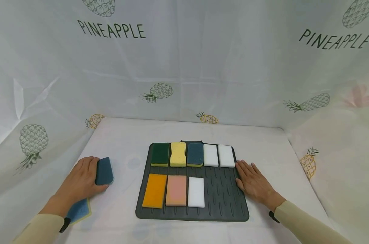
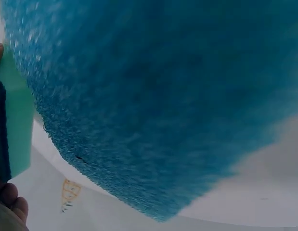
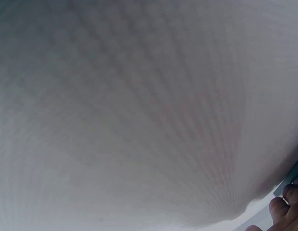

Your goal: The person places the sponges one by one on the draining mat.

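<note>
My left hand (image 1: pixel 81 174) grips a dark blue scrub sponge (image 1: pixel 104 171) at the left of the table, thumb on the near side and fingers on the far side. The left wrist view shows this sponge's mint-green foam layer (image 2: pixel 19 122) between the fingers and thumb. Under that wrist lies a blue sponge (image 1: pixel 79 210) with a yellowish edge, huge and blurred in the left wrist view. With fingers extended, my right hand (image 1: pixel 254 183) rests against the right edge of the dark grey ridged mat (image 1: pixel 222 193). The right wrist view is mostly blurred white cloth.
Along the mat's back row lie a green sponge (image 1: pixel 160 154), a yellow one (image 1: pixel 178 154), a dark blue one (image 1: pixel 195 154) and two white ones (image 1: pixel 211 155). In front are an orange sponge (image 1: pixel 154 190), a pink one (image 1: pixel 176 190) and a white one (image 1: pixel 196 192).
</note>
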Available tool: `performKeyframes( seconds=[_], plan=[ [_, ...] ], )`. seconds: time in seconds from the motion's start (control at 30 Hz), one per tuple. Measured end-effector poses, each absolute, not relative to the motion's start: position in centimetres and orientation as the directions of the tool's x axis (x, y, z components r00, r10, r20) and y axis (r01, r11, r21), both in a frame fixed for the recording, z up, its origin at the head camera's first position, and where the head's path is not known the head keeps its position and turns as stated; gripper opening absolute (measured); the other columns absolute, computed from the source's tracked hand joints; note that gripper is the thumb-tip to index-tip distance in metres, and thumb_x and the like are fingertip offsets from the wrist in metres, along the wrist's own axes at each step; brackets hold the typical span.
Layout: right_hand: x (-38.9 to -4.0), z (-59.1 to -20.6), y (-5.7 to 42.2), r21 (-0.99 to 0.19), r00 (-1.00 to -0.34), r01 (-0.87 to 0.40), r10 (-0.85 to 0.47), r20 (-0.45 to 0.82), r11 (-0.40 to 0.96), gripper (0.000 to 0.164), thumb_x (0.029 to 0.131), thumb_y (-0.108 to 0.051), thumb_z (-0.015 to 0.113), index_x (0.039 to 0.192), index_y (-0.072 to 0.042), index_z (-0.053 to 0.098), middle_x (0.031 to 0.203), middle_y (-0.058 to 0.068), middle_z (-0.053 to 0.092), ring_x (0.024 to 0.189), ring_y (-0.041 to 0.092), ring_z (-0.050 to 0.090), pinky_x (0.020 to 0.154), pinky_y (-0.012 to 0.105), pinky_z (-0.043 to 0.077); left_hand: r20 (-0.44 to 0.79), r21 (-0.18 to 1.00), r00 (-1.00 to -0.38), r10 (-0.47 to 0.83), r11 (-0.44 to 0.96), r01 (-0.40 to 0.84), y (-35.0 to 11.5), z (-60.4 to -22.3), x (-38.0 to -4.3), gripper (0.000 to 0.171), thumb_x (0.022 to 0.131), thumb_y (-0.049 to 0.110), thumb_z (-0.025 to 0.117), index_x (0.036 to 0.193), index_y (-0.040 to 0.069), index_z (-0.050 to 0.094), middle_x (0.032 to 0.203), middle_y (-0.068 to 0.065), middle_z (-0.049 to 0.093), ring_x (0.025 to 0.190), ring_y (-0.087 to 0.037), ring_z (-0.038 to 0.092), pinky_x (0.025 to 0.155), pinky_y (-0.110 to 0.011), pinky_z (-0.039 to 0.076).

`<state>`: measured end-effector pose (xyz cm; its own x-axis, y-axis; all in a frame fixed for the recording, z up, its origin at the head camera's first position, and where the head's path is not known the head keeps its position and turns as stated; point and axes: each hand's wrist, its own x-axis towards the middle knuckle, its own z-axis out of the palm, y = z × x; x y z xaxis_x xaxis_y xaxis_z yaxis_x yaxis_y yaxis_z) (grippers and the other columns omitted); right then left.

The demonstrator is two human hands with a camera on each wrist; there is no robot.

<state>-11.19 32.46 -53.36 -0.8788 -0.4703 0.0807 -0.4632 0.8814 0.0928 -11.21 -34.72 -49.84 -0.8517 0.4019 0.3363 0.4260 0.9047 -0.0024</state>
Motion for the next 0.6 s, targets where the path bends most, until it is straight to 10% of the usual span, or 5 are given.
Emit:
performKeyframes(
  seconds=[0.6],
  plan=[
    [-11.3,-53.3,32.5,0.084,-0.888,-0.452,-0.457,0.05,0.888,0.067,0.108,-0.034,0.054,0.159,0.006,0.04,0.165,0.022,0.041,0.155,0.04,0.038,0.126,0.06,0.028,0.397,-0.111,-0.773,0.495,0.862,0.495,-33.8,-49.9,-15.2,0.118,0.055,0.048,0.101,0.133,-0.019,0.044,0.122,-0.036,0.051,0.115,-0.05,0.048,0.102,-0.058,0.044]
  ],
)
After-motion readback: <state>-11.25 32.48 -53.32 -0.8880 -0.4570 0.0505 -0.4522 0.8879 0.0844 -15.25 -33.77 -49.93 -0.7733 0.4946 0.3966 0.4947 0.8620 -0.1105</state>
